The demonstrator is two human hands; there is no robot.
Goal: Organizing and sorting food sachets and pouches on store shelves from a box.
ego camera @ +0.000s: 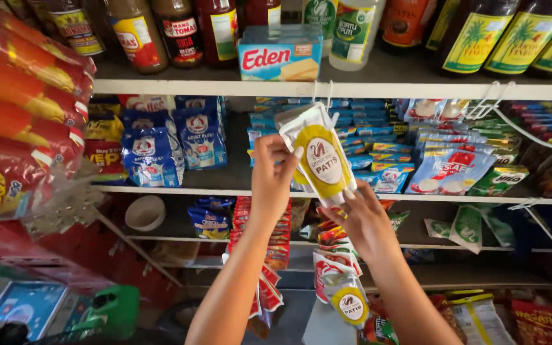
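I have the left hand (275,172) pinching the upper left edge of a white and yellow plastic sauce pouch (319,156), with the right hand (360,220) gripping its bottom corner. The pouch hangs tilted at a thin wire hook (322,94) on the white shelf edge (225,87), in front of blue sachets (365,137). I judge this the hanging-at-the-hook step; next the pouch's top hole must meet the wire cleanly, which needs steady fingers.

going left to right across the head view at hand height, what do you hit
red and yellow snack bags → blue milk powder packs → left hand → white and yellow sauce pouch → right hand → green sachets
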